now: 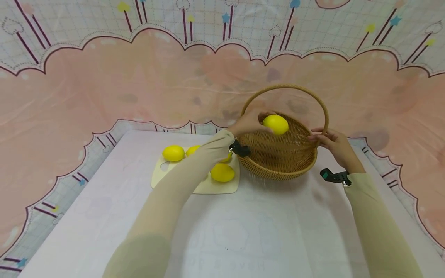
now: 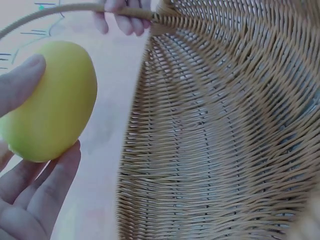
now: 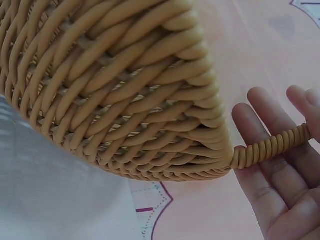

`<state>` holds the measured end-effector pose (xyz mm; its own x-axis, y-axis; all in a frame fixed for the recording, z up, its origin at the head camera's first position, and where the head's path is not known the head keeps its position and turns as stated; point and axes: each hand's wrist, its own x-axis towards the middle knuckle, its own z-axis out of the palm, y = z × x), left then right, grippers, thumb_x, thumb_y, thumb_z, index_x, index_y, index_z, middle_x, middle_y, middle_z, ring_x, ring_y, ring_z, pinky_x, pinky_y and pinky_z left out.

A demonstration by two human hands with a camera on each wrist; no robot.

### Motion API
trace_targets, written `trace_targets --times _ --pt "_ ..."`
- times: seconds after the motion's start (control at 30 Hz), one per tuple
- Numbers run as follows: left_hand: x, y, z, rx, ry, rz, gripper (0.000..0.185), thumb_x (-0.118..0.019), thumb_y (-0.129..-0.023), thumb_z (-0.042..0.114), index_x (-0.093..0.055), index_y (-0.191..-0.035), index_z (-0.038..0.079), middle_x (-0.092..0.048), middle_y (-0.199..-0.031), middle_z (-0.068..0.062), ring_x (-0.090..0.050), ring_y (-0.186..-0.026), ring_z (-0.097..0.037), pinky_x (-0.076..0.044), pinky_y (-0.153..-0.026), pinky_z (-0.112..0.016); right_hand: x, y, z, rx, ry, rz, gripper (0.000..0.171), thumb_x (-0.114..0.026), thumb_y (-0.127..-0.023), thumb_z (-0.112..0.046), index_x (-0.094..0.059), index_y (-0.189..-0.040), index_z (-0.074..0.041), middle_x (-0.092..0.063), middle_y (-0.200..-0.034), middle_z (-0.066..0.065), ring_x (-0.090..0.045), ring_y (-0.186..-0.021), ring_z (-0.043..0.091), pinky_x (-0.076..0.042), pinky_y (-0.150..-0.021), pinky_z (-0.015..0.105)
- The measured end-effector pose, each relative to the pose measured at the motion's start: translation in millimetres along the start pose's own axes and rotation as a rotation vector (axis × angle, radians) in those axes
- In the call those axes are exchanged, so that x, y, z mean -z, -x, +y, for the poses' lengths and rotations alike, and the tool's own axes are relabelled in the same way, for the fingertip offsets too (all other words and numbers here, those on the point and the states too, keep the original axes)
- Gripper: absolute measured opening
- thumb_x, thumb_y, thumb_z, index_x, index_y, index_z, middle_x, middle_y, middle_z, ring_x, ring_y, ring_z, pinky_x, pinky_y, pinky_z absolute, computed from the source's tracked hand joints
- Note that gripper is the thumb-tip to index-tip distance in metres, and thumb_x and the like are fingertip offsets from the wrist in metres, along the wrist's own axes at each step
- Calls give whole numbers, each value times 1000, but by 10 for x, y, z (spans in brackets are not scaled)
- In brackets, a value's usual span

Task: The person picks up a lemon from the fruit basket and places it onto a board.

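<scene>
Left hand pinches one lemon over the basket; right hand holds its handle (four more lemons on the board).

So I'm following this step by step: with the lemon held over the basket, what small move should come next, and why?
Probably lower the lemon a little into the basket and let go. The left hand holds it just above the empty woven bowl, while the right hand steadies the handle at the rim, so the basket looks unlikely to tip.
</scene>
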<state>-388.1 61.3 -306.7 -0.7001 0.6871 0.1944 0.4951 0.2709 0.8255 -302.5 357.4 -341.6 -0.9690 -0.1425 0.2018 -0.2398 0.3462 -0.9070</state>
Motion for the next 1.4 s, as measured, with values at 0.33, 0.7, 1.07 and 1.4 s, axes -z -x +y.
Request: trace_targets --times 0.33,0.7,1.07,1.4 --pt "175 365 4 -14 16 9 61 -75 -79 10 -50 -135 5 -54 -136 -11 -56 -119 -22 -50 -95 -27 11 -8 9 -40 -1 11 32 -50 -97 -25 -57 -123 -8 -70 -94 -18 -62 -95 -5 -48 -81 9" --pt "414 939 -164 55 31 39 63 -76 -78 9 -50 -135 8 -50 -139 -10 -53 -123 -25 -50 -97 -31 -1 -10 20 -38 -9 11 35 -50 -97 -24 -55 -125 -5 -70 -94 -18 -62 -95 -5 -48 -81 8" --pt "687 1527 -444 141 9 124 63 -78 -77 16 -52 -134 13 -54 -134 -8 -52 -124 -25 -49 -99 -36 0 -15 37 -45 11 10 36 -49 -97 -25 -54 -126 -4 -70 -95 -19 -62 -95 -6 -48 -81 8" --pt "873 1947 -647 191 14 195 64 -77 -77 13 -51 -135 10 -50 -139 -10 -51 -125 -28 -46 -101 -39 -3 -13 26 -15 6 3 38 -49 -97 -23 -53 -126 0 -71 -94 -17 -63 -94 -5 -49 -81 9"
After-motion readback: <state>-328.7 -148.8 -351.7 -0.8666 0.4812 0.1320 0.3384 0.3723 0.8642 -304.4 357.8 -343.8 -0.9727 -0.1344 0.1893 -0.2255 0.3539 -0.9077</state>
